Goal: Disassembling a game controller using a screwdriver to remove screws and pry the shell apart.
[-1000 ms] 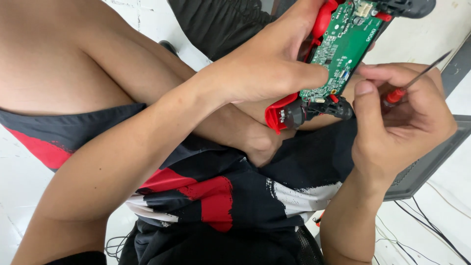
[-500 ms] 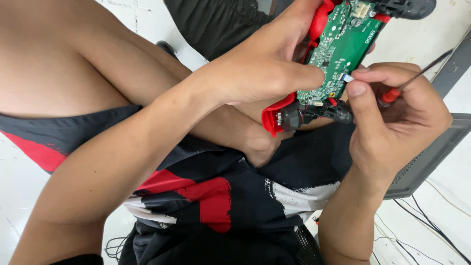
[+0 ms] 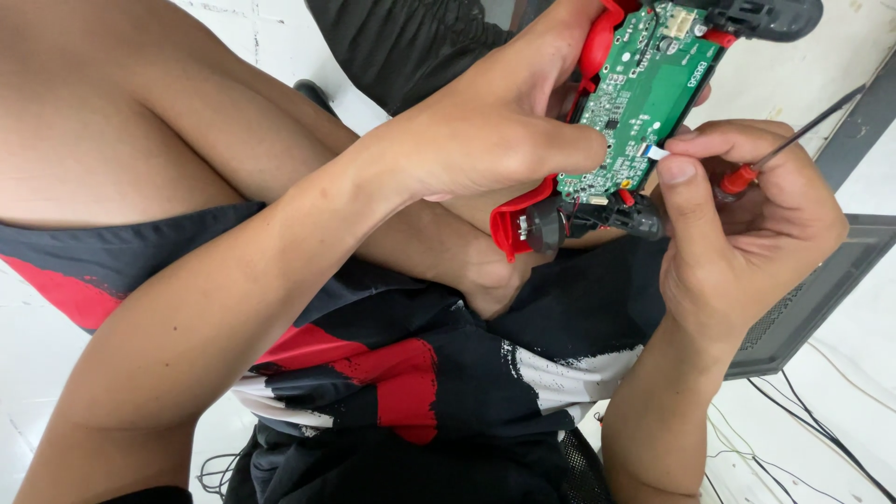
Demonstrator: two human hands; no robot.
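- The left hand was closed around an opened game controller, its thumb laid flat on the edge of the green circuit board and the red shell gripped underneath, above the lap.
- The right hand was curled shut, a small white-and-blue ribbon cable end being pinched between thumb and forefinger right at the board's edge, while a red-handled screwdriver was kept tucked in the same hand, its thin shaft pointing away to the upper right.
- The ribbon could be creased or torn if it were pulled at an angle, since it was gripped at its very tip and looked thin.
- The screwdriver could slide out of the crowded hand, because the fingers were occupied with the pinch; whether it was firmly clamped could not be told.
- The board's small components could be stressed or smudged by the thumb pressing on them.
- The black trigger assembly at the lower edge appeared partly loose and could fall onto the black-and-red shirt or the white floor, nothing being held beneath it.
- Loose cables and a dark grille panel lay on the floor to the right, where a dropped part could be lost.
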